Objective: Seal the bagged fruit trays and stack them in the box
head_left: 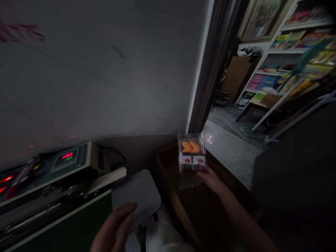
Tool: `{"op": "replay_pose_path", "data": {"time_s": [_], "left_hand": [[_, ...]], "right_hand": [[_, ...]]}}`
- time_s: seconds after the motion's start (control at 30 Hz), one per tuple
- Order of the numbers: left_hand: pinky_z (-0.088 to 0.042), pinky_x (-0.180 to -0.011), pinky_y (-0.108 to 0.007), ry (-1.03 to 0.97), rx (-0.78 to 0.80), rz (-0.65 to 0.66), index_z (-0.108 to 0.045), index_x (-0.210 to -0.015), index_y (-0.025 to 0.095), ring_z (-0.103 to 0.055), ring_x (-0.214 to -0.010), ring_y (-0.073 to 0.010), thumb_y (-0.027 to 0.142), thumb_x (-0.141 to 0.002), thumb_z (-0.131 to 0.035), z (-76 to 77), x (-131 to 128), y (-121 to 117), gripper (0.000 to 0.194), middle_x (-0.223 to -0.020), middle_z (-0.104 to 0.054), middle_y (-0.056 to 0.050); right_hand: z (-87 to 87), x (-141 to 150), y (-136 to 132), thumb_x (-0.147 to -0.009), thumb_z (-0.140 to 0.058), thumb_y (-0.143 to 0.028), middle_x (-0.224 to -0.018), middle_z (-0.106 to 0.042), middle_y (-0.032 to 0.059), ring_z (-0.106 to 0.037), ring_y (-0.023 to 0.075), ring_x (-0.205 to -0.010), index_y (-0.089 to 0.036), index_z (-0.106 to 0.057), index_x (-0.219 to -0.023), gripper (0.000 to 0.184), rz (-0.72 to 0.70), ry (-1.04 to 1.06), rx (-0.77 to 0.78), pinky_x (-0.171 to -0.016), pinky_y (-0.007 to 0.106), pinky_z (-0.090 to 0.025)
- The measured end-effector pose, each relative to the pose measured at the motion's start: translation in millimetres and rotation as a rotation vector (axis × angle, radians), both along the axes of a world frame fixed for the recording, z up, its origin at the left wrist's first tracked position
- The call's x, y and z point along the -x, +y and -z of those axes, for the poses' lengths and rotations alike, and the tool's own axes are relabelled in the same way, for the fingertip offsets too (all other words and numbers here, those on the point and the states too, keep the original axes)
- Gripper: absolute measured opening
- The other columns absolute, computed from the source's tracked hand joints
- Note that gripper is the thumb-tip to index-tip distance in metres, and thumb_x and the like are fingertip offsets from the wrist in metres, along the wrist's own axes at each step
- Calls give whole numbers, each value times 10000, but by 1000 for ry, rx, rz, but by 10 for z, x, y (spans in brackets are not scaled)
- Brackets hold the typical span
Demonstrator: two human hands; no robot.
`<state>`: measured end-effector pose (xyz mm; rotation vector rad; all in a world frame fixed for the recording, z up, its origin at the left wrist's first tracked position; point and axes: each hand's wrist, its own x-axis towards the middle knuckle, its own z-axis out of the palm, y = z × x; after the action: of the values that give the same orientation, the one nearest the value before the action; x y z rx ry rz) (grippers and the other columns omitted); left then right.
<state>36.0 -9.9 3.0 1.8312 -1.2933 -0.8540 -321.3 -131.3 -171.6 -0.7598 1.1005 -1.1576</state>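
My right hand (pixel 210 177) grips the lower right corner of a clear plastic packet (pixel 192 154) between thumb and fingers. Inside the packet show orange pieces, with two small white sachets below them. The packet is over a brown open box (pixel 170 196) on the right. At the bottom, my left hand (pixel 115 225) is slightly blurred, its fingers loosely bent and apart, with nothing seen in them. It is nearest to a grey flat plate (pixel 140 192) and the green belt (pixel 78 224) of a sealing machine (pixel 76 162).
Red and green digits glow on the machine's display (pixel 67 156). Behind stands a grey wall (pixel 118 70). Through a doorway at right are a tiled floor (pixel 231 147), a fan-like stand (pixel 275 105) and shelves (pixel 288 52) with colourful packages.
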Motion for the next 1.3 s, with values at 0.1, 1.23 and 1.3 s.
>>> {"op": "replay_pose_path", "data": {"time_s": [0.1, 1.23, 1.3], "left_hand": [[-474, -1022, -406, 378, 80, 180, -632, -1189, 267, -584, -1207, -297, 472, -666, -780, -45, 340, -232, 582, -1289, -647, -93], [-432, -468, -186, 922, -39, -459, -607, -815, 188, -565, -505, -85, 338, -602, -818, -33, -708, 111, 335, -654, -606, 33], [-488, -512, -222, 943, -84, -456, -614, -815, 183, -608, -549, -115, 313, -609, -808, 7, -765, 46, 311, -679, -634, 12]], "right_hand": [[-714, -299, 374, -581, -876, -348, -1045, -724, 64, -673, 257, -994, -221, -623, -1107, 597, -174, 14, 94, -926, 423, -514], [-1178, -2356, 864, -954, -488, -377, -1457, -475, 53, -427, 233, -1362, -298, -525, -1364, 419, -321, 329, 713, -1125, 428, -395], [-1128, -2397, 799, -946, -496, -387, -1451, -479, 62, -435, 240, -1353, -285, -504, -1383, 449, -295, 327, 676, -1120, 443, -401]]}}
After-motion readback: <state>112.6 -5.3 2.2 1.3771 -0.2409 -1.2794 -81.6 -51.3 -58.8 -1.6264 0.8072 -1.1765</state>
